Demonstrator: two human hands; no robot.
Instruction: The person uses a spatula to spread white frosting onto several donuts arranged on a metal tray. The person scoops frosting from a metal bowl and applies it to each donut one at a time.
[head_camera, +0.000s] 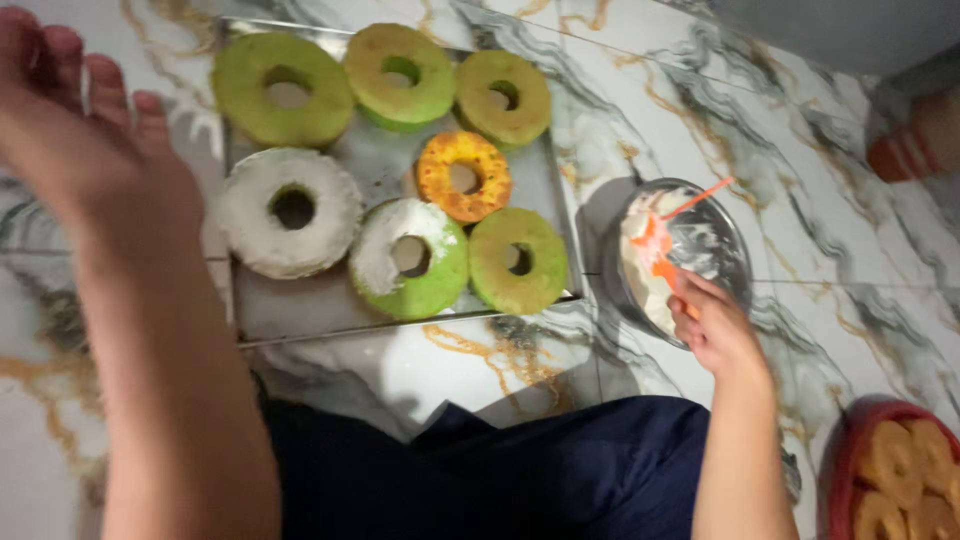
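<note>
Tray (300, 310): metal, on marble floor, holds seven ring cakes, mostly green, one frosted white at 9 o'clock.
Left hand (75, 130): blurry, fingers spread, holding nothing, at 10 o'clock.
Bowl (735, 250): frosting inside, at 3 o'clock of tray.
Right hand (715, 325): closed on orange spatula (668, 240) in bowl.

A red tray (848, 450) of brown ring cakes (905, 470) sits on the marbled floor (800, 130).

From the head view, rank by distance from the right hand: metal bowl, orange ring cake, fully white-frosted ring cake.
From the right hand:
1. Metal bowl, at the fingertips.
2. Orange ring cake, mid-tray, to the left.
3. White-frosted ring cake, on the tray's left side.
</note>
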